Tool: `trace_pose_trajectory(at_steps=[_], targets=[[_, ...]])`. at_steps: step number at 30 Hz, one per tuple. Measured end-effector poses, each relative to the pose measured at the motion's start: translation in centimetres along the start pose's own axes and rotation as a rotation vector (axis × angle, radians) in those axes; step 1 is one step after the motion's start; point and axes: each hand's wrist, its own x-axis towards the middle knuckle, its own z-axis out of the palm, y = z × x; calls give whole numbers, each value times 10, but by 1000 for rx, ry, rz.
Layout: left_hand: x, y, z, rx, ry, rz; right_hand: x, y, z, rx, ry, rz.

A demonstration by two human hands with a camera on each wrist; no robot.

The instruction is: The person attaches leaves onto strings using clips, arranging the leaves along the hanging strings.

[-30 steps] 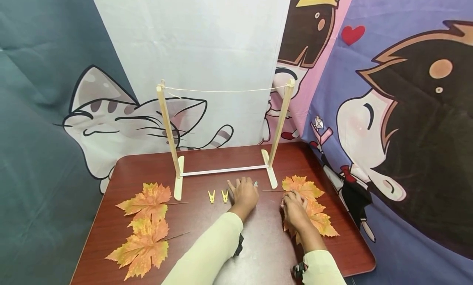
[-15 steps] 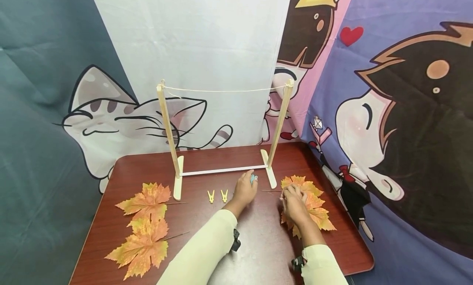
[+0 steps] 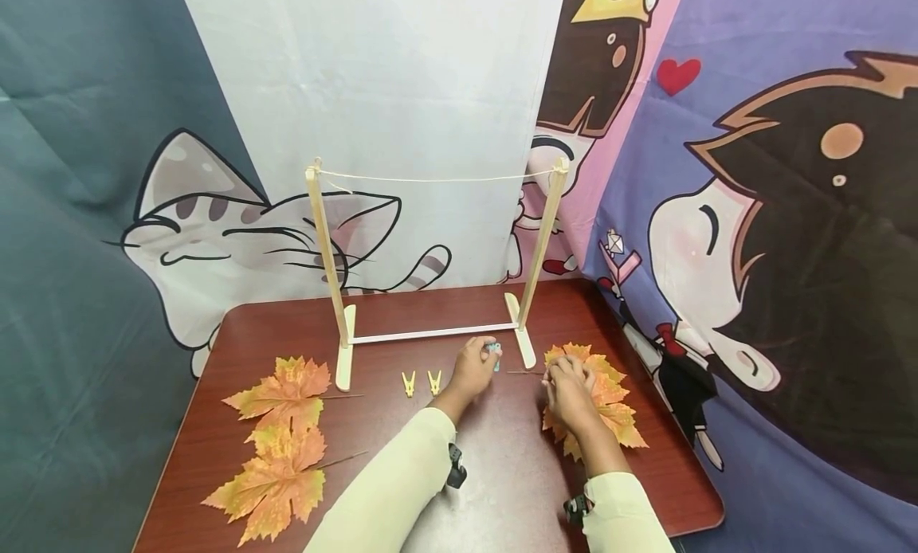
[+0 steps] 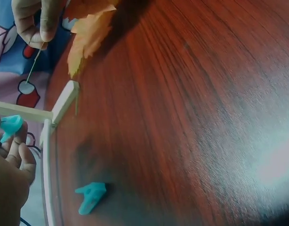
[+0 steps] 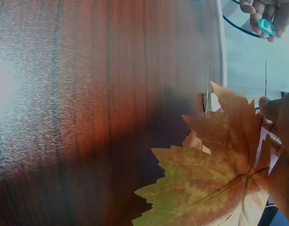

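My left hand (image 3: 472, 371) pinches a teal clothespin (image 4: 12, 123) between thumb and fingers, just in front of the rack's base. Another teal clothespin (image 4: 92, 197) lies on the table below that hand in the left wrist view. On the right, my right hand (image 3: 571, 387) pinches the thin stem of an orange-yellow artificial maple leaf (image 5: 220, 165). That leaf is raised off the table in the right wrist view. A second maple leaf lies under it, mostly hidden. Two yellow clothespins, one (image 3: 409, 383) beside the other (image 3: 434, 382), lie left of my left hand.
A wooden rack with a left post (image 3: 328, 258), a right post (image 3: 543, 250) and a string (image 3: 437, 179) tied between them stands at the table's back. Two more maple leaves, one (image 3: 290, 390) behind the other (image 3: 280, 481), lie at left. A printed cloth (image 3: 430, 75) hangs behind.
My left hand has lifted from the tabletop with a teal clothespin and turned so the clothespin shows. My right hand stays by the right-hand leaves, and the upper leaf has shifted slightly.
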Motion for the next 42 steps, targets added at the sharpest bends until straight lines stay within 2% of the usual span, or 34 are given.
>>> trace_pose_trajectory(at_steps=[6, 11, 15, 21, 28, 35, 38, 42], targets=[[8, 10, -8, -168, -29, -109, 5, -1, -2, -17, 12, -4], [14, 20, -15, -272, -28, -154, 10, -3, -4, -16, 17, 7], [17, 26, -17, -317, -19, -174, 12, -4, -4, -17, 19, 3], [20, 36, -21, -349, 28, -143, 16, -6, -5, 44, 49, -16], [35, 60, -32, -248, 57, -68, 25, -13, -5, 79, 118, -25], [51, 89, -47, -204, 72, 24, 39, -20, -7, 153, 215, -5], [55, 98, -50, -205, 83, 29, 45, -24, -9, 191, 258, -11], [59, 111, -49, -241, 58, 9, 50, -26, -12, 220, 334, -10]])
